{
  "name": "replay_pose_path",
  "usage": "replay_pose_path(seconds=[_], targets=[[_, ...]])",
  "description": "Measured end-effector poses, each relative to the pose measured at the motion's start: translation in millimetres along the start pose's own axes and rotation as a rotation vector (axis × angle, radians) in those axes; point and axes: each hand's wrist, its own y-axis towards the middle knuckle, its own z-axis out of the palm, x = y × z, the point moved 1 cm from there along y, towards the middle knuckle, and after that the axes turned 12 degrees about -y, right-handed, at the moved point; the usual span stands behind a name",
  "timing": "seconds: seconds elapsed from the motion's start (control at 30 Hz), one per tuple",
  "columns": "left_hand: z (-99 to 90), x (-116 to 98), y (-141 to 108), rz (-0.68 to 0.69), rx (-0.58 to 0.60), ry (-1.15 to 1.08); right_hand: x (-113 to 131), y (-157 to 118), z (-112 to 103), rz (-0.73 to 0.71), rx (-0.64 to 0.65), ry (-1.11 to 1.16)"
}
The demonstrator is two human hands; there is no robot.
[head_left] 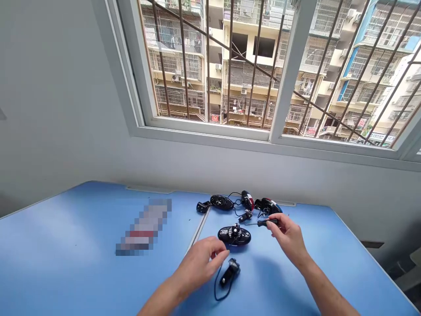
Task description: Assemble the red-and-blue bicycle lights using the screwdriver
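Observation:
My right hand (287,235) grips a small screwdriver (263,223) by its dark handle, its thin metal shaft pointing left. Below and left of that shaft lies a glossy black oval device (234,236) with a bracket on its upper face. My left hand (204,258) hovers at the lower left of this device, thumb and fingertips drawn together; whatever is between them is too small to make out. Just under those fingertips sits a small black clamp-like part (230,272) with a looped black cable (215,292), which runs up toward my thumb.
Toward the wall lie another black oval device (222,202), a device with a red-and-white face (247,200), one with a blue-edged face (271,206) and a small cabled part (245,215). A blurred flat item (144,228) rests left on the blue table (66,245). A barred window stands behind.

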Motion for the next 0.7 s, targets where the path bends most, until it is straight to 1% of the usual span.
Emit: replay_pose_path(seconds=[0.07, 0.13, 0.23, 0.27, 0.33, 0.4, 0.47, 0.57, 0.63, 0.7], targets=[[-3.8, -1, 3, 0.035, 0.060, -0.015, -3, -1, 8, -0.007, 0.012, 0.007], [-8.7, 3, 10, 0.067, 0.064, 0.007, -8, -3, 13, -0.008, 0.026, 0.009], [-13.2, 21, 24, 0.106, -0.063, -0.007, -14, -6, 16, -0.007, 0.032, -0.004], [-12.1, 27, 28, 0.120, -0.061, -0.037, -15, -7, 16, -0.008, 0.034, -0.009], [-5.7, 38, 35, 0.132, 0.013, -0.076, -18, -8, 16, -0.009, 0.041, -0.014], [3.8, 44, 39, 0.166, 0.078, -0.098, -21, -9, 17, -0.006, 0.049, -0.014], [13.3, 45, 41, 0.214, 0.094, -0.122, -25, -10, 18, 0.000, 0.050, -0.013], [23.0, 40, 44, 0.280, 0.051, -0.126, -30, -13, 20, 0.010, 0.058, -0.016], [25.4, 36, 47, 0.287, 0.026, -0.126, -34, -14, 21, 0.020, 0.080, -0.025], [24.7, 33, 50, 0.263, 0.010, -0.128, -37, -13, 20, 0.038, 0.103, -0.024]])
